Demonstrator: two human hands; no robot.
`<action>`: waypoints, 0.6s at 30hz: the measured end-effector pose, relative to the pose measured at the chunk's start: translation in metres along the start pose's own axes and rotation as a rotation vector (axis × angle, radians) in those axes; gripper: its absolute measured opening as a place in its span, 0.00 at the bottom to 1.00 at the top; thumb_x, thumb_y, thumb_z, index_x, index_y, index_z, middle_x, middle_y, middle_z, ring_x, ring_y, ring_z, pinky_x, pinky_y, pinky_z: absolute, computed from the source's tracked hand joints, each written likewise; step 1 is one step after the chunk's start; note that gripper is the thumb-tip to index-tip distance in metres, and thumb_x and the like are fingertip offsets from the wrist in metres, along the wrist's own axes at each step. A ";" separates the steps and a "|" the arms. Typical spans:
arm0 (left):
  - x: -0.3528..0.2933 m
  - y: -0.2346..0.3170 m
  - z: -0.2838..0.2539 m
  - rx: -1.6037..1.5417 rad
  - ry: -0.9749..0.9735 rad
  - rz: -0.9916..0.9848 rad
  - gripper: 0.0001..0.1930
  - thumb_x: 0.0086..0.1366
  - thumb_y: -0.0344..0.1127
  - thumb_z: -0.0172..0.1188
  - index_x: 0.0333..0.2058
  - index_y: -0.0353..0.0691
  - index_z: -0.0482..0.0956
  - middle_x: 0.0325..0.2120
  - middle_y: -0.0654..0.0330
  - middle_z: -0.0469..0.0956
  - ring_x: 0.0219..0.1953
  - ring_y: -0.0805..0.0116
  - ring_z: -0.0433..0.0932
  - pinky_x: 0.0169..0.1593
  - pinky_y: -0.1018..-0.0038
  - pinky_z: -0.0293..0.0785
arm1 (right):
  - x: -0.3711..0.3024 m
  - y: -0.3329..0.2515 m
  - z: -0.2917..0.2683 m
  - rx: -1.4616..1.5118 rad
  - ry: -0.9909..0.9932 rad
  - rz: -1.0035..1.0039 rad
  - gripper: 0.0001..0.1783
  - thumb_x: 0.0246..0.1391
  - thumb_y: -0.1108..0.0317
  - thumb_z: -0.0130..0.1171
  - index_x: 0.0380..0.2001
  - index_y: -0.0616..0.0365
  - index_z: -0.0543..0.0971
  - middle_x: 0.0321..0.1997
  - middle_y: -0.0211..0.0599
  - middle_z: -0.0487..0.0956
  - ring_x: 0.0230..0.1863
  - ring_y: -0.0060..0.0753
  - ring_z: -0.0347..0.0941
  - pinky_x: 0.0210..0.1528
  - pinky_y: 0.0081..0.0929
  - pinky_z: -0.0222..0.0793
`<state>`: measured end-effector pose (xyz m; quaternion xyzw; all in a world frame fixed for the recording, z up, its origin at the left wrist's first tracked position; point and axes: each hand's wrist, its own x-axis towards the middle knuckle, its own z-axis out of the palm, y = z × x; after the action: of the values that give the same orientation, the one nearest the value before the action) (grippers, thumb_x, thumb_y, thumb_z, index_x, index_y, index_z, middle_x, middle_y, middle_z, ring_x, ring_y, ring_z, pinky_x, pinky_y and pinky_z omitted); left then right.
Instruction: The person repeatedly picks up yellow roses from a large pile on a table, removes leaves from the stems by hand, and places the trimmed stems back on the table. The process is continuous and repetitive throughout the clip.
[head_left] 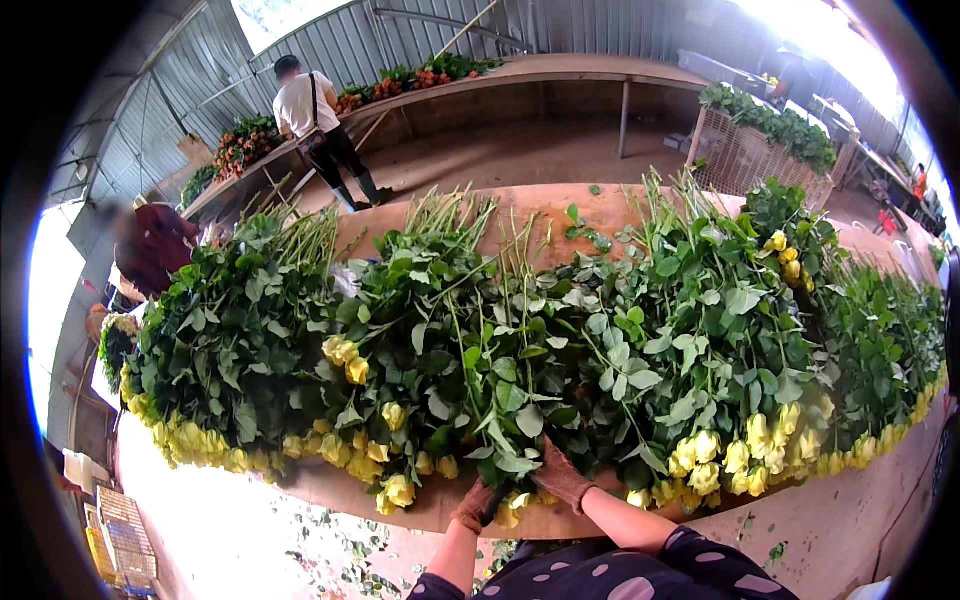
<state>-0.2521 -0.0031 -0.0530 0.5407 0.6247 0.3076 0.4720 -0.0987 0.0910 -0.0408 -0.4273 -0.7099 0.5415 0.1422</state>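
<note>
A long wooden table carries several heaps of yellow roses with leafy green stems, the buds toward me. My left hand, in a brown glove, rests at the near table edge beside yellow buds. My right hand, also gloved, lies flat on the leaves of the middle heap, just above the buds at the edge. Whether either hand grips a stem is hidden by leaves. More rose heaps lie to the left and right.
A person in a white top stands at a far bench with orange flowers. Another person in dark red is at the left. A wire crate of greenery stands back right. Plastic crates sit low left. Leaf scraps litter the floor.
</note>
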 end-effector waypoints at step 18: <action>0.016 0.062 0.030 -0.112 -0.097 0.056 0.17 0.56 0.34 0.49 0.45 0.37 0.65 0.41 0.54 0.68 0.45 0.60 0.66 0.48 0.70 0.62 | -0.051 0.015 -0.092 0.337 -0.057 0.063 0.17 0.52 0.64 0.45 0.45 0.60 0.66 0.39 0.33 0.73 0.39 0.22 0.69 0.37 0.20 0.67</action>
<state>-0.2002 0.0230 -0.0121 0.5452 0.5674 0.3285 0.5224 -0.0004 0.1129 -0.0061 -0.4039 -0.5992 0.6688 0.1745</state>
